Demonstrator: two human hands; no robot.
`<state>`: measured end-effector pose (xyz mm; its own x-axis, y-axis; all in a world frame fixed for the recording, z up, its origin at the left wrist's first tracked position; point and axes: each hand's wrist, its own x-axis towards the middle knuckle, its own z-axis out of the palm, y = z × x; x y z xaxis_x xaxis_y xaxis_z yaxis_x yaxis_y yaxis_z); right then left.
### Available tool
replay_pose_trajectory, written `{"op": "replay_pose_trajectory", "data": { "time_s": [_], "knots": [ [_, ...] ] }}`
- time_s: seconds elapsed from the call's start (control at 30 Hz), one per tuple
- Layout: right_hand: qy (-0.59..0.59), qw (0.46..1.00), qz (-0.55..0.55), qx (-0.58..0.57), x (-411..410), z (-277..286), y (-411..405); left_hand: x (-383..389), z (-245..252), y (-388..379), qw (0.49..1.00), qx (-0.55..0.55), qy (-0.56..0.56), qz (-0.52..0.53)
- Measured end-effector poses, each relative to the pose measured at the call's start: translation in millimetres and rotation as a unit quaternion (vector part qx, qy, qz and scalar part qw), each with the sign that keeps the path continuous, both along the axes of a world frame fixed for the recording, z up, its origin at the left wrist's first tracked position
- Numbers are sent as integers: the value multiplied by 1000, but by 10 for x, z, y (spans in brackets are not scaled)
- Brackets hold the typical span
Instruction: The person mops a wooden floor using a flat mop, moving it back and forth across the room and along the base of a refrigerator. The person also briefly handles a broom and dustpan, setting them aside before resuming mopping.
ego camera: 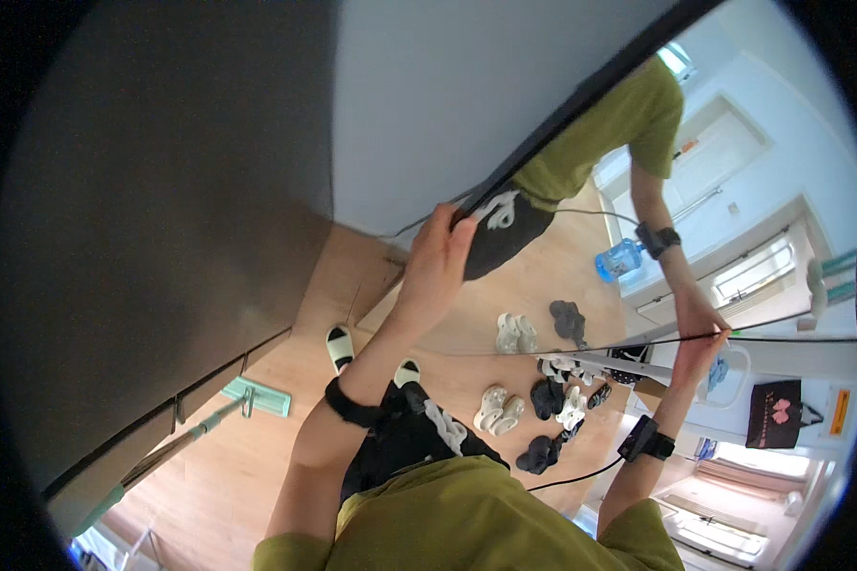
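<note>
A large mirror [578,285] with a dark edge stands before me and reflects my green shirt, arm and the room. My left hand [439,260] grips its dark edge, thumb and fingers on either side. At the right, my right hand [700,357] is at the mirror's near edge, fingertips meeting their own reflection; whether it grips the edge I cannot tell. I wear a black band [353,407] on the left forearm and a black strapped device [643,439] with a cable on the right wrist.
A large dark panel [150,178] fills the left, beside a pale grey surface [435,107]. A green-handled mop [257,396] is on the wooden floor. Several clogs [500,410] and other shoes lie near my feet. A dark tote bag [775,414] hangs at the right.
</note>
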<state>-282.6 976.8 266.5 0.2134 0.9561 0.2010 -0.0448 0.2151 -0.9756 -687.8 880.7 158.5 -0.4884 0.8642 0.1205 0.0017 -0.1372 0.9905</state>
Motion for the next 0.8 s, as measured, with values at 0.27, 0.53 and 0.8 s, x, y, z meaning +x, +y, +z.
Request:
{"op": "replay_pose_trajectory", "data": {
  "time_s": [0.27,0.53,0.8],
  "knots": [
    [38,996,-71,24,171,-106,-147,135,203,-262,990,-93,95,-39],
    [95,989,-102,-42,206,-83,-218,-127,500,52,994,19,-103,-9],
    [30,999,-9,-17,299,-125,-313,183,1605,360,972,106,102,181]
  ]
}}
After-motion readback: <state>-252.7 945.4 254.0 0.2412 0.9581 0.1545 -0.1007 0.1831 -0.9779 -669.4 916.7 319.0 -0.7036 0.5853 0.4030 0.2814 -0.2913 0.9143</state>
